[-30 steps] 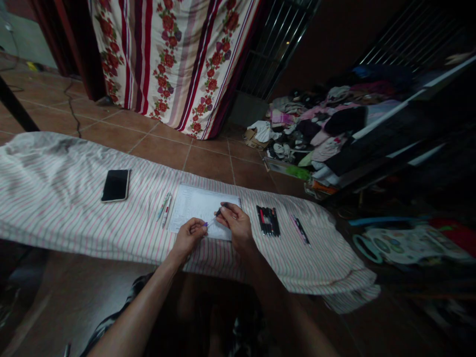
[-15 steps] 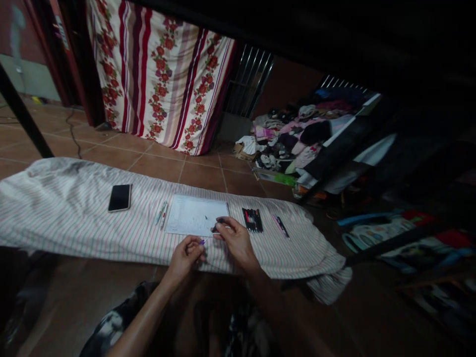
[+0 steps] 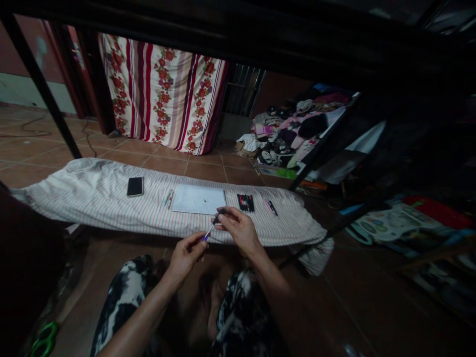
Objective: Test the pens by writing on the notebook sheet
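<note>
My left hand [image 3: 188, 255] pinches the purple end of a slim pen part [image 3: 210, 232] with a pale, thin shaft. Up against the upper end of that shaft, the fingers of my right hand [image 3: 240, 229] close round a black pen part [image 3: 219, 216]. Whether the two parts are joined is too small to tell. Both hands hover at the near edge of the striped cloth, just in front of a spiral notebook [image 3: 197, 199]. A small dark object [image 3: 205, 201] lies on its page.
On the striped cloth [image 3: 107, 208] lie a phone [image 3: 135, 187], pens [image 3: 168, 199] left of the notebook, a row of black and red pens [image 3: 246, 203] to its right, and more pens [image 3: 272, 207] beyond. Dark metal posts [image 3: 44, 94] frame the space; clothes [image 3: 293, 129] are heaped behind.
The pale shaft between my hands now shows more plainly, and both hands are in front of the notebook rather than over its lower edge. The camera view has shifted.
</note>
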A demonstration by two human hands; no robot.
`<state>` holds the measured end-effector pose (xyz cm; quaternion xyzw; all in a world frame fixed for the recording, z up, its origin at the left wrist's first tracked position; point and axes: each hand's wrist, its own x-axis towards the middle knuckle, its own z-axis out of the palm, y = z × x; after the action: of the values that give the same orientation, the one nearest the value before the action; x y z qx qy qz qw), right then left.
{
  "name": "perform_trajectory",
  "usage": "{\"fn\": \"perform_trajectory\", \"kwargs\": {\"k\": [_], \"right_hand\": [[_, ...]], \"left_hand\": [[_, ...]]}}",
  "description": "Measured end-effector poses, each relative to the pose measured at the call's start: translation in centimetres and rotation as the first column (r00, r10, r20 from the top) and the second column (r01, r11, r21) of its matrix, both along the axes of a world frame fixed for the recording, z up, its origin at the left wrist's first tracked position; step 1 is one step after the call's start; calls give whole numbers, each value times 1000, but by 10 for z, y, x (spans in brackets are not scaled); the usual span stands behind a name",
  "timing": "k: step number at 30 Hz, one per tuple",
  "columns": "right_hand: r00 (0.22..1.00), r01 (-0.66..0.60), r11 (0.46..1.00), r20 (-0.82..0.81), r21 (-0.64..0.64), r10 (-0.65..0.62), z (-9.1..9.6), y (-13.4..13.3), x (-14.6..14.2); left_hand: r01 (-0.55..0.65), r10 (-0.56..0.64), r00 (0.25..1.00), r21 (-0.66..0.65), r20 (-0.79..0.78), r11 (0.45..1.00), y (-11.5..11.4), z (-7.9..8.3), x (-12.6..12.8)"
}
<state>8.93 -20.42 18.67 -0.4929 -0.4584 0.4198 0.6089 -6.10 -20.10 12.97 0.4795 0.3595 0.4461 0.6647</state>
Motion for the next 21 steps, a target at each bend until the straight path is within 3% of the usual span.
{"fn": "perform_trajectory", "kwargs": {"k": [10,21], "right_hand": [[994,-100,994,-26,50,102,7,-47,-6],[988,-142,990,54,6,142,13,-52,-16]], "left_hand": [[-107,110,991,38,-80,994,-49,20,-11],[-113,138,977,153,-164,982,-50,26,-16]]}}
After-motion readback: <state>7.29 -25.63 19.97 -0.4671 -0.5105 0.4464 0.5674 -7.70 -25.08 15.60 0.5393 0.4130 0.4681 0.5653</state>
